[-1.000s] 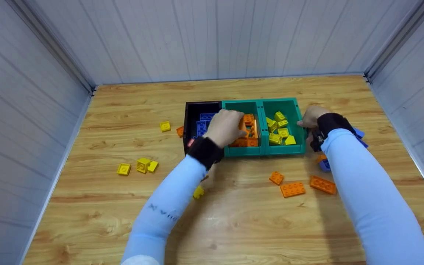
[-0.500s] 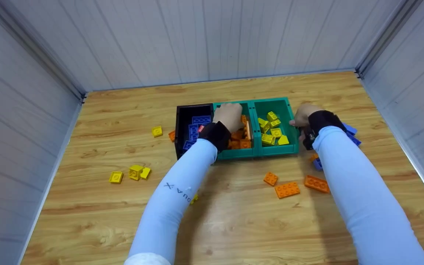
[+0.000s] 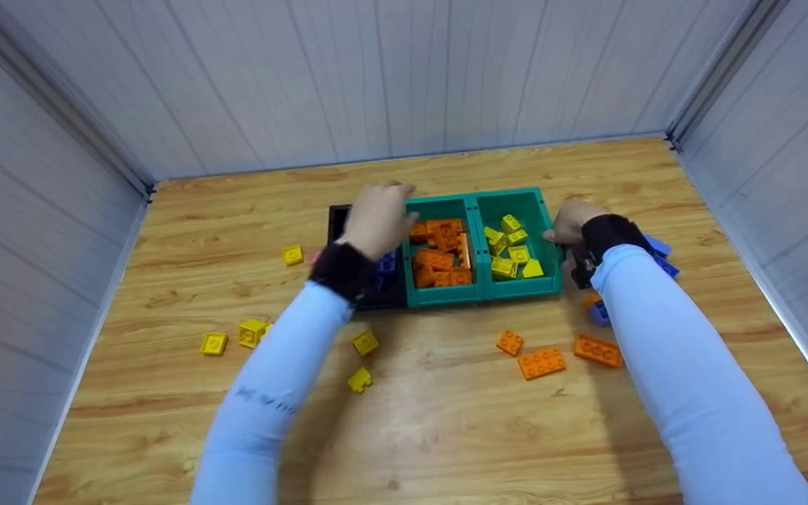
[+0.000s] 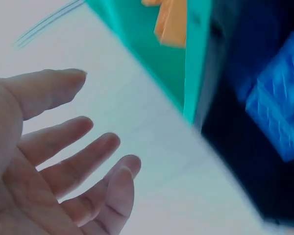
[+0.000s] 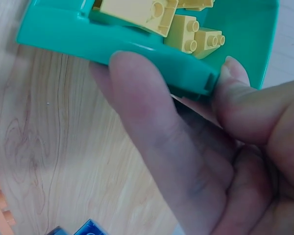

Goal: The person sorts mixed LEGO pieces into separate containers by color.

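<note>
Your right hand (image 3: 569, 223) pinches the yellow bin's (image 3: 551, 231) wall; left hand (image 3: 376, 221) hovers spread over the black bin (image 3: 337, 217), holding nothing. Pull too hard and that bin could tip, spilling bricks (image 3: 509, 252).

We see a wooden table (image 3: 446, 421) carrying a black bin (image 3: 337, 217) and two teal bins (image 3: 446, 294) side by side. Loose yellow bricks (image 3: 225, 338) lie at its left, orange bricks (image 3: 544, 361) at front right, blue bricks (image 3: 663, 256) at far right.
</note>
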A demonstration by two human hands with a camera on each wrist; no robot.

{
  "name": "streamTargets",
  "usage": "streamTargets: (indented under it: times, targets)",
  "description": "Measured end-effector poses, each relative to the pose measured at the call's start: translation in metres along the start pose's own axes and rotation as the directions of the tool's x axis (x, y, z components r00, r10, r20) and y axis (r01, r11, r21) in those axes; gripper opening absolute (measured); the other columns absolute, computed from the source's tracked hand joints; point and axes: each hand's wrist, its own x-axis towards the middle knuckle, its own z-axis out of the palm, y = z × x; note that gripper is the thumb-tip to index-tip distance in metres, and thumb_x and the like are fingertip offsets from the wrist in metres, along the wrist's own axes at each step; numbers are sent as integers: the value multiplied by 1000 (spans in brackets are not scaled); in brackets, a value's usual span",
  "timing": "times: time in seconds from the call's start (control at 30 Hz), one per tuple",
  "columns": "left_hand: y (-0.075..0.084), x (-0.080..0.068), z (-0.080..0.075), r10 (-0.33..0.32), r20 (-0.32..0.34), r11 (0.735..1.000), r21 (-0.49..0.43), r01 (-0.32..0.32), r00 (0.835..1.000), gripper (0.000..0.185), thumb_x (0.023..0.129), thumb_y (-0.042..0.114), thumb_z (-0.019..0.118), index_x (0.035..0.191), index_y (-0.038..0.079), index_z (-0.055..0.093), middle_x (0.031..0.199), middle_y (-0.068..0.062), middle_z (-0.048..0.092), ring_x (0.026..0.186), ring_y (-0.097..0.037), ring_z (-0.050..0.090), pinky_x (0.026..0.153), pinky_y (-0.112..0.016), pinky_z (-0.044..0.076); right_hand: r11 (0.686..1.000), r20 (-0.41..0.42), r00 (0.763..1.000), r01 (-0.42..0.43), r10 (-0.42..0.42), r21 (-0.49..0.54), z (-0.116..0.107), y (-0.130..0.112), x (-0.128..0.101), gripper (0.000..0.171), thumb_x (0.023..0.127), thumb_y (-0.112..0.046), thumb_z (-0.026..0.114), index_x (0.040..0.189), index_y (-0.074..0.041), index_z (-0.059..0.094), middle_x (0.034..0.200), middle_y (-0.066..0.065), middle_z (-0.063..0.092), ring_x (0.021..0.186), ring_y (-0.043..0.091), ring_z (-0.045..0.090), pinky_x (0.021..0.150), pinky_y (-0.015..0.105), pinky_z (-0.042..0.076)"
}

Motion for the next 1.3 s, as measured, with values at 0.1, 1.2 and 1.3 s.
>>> streamTargets:
  times: [0.1, 1.2, 1.3]
  targets:
    - [-33, -16, -18, -63, -49, 997, -45, 61, 997, 45, 96, 18, 66, 136, 0, 57, 131, -20, 60, 118, -36, 57, 105, -46, 41, 1000, -17, 1000, 22, -22, 2, 0, 1, 1, 43, 106, -27, 47, 108, 9, 69, 124, 33, 58, 109, 43, 59, 97, 50, 47]
    - [-117, -43, -3, -326, -46, 945, -28, 325, 944, 28, 94, 22, 68, 85, -4, 70, 80, -16, 67, 70, -28, 60, 67, -45, 51, 1000, -48, 999, 5, -4, 17, -5, 15, 1, 47, 105, -28, 49, 66, -4, 56, 66, 9, 49, 67, 22, 50, 79, 40, 46]
    - [-88, -41, -17, -286, -79, 955, -106, 278, 955, 31, 95, 26, 68, 100, -4, 73, 87, -16, 69, 71, -26, 61, 65, -40, 51, 1000, -30, 1000, 5, -4, 29, -7, 19, 1, 51, 105, -29, 49, 57, -12, 46, 57, -2, 33, 58, 16, 40, 74, 38, 42]
